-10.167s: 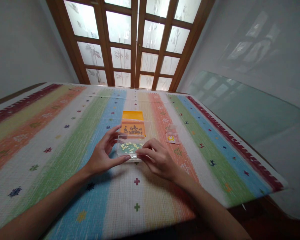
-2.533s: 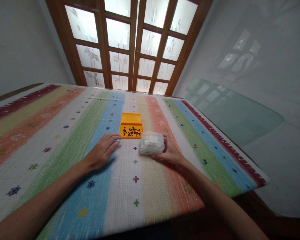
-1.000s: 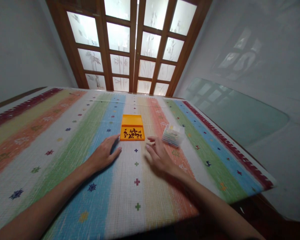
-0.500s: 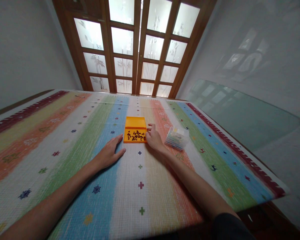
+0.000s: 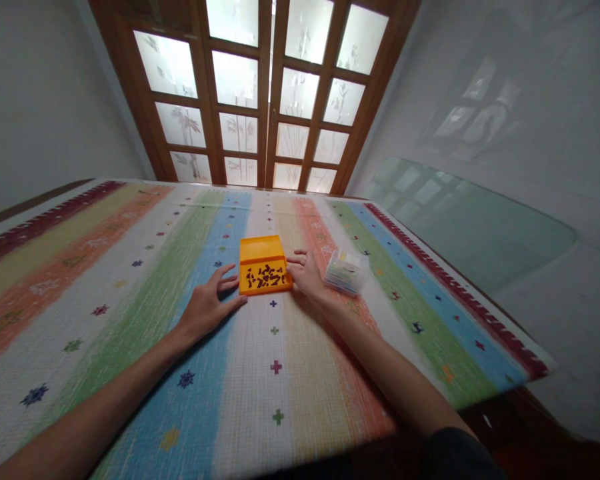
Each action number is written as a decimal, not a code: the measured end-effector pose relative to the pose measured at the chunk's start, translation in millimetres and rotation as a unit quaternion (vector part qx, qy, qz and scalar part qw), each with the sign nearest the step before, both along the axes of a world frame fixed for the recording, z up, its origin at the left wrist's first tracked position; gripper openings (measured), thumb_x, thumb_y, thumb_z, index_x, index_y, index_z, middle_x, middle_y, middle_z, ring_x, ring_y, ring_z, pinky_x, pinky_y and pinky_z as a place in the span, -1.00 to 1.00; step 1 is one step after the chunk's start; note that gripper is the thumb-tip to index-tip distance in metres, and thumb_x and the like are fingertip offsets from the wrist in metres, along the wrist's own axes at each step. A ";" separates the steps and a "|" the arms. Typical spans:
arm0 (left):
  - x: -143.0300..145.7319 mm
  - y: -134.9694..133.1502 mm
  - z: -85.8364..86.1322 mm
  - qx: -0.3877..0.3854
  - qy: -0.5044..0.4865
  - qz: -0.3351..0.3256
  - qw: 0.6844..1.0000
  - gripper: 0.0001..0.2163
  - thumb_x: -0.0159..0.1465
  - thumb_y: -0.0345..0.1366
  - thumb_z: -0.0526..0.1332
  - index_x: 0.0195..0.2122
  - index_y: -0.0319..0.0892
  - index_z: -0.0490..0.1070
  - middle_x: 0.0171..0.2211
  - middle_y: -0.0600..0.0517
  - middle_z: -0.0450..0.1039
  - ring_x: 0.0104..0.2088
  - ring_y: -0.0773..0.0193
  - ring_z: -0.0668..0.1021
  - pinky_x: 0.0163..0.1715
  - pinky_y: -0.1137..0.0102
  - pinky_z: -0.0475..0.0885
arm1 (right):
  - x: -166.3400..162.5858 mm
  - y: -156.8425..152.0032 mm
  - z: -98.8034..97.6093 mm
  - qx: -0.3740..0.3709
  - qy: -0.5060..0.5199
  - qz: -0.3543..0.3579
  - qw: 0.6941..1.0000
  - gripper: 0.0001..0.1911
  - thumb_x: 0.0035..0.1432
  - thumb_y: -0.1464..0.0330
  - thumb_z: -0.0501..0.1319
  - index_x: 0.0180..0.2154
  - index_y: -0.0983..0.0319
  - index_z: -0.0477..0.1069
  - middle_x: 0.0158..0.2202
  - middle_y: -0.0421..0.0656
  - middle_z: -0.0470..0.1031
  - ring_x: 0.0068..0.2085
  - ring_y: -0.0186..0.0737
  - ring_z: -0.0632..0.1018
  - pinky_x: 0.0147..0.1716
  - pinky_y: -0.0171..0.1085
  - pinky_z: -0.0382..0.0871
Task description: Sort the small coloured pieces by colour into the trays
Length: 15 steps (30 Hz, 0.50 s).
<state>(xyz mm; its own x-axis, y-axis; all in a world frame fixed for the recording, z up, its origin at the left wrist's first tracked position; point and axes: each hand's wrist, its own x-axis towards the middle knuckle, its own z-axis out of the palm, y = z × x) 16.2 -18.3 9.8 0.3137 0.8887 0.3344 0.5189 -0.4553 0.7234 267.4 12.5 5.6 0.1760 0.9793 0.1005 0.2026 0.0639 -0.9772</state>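
An orange hinged plastic box [image 5: 243, 288] lies unfolded on the striped tablecloth, slightly turned. Many small dark pieces [image 5: 266, 277] are scattered in its near half, too small to name; the far half [image 5: 261, 249] shows a bare orange surface. At the box's left side is my left hand [image 5: 211, 301], fingers apart, thumb by the near left corner. My right hand [image 5: 306, 275] rests along the right side, its fingers stretched out against or just beside the edge. Neither hand is wrapped round anything.
Just right of my right hand stands a clear plastic case [image 5: 346, 272] with coloured flat contents. The tablecloth [image 5: 260, 400] has printed stripes and small motifs. Beyond the table are wooden glazed doors [image 5: 267, 133]; a glass panel [image 5: 460, 220] leans at the right wall.
The box has turned slightly, its right side now farther from me than its left. My left hand's fingers have spread and bent at its side. The whole view has shifted a little.
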 end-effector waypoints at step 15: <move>0.3 -2.4 4.9 -0.126 -0.171 -0.060 0.975 -0.14 0.04 -0.17 0.46 0.33 -0.11 0.08 0.35 -0.30 0.18 0.20 -0.16 0.46 0.15 -0.11 0.45 | 3.9 -49.8 24.8 -0.019 0.218 0.019 0.976 -0.39 -0.13 0.42 0.36 -0.04 0.09 0.17 0.06 -0.05 0.53 -0.14 -0.09 0.63 -0.25 -0.14 0.56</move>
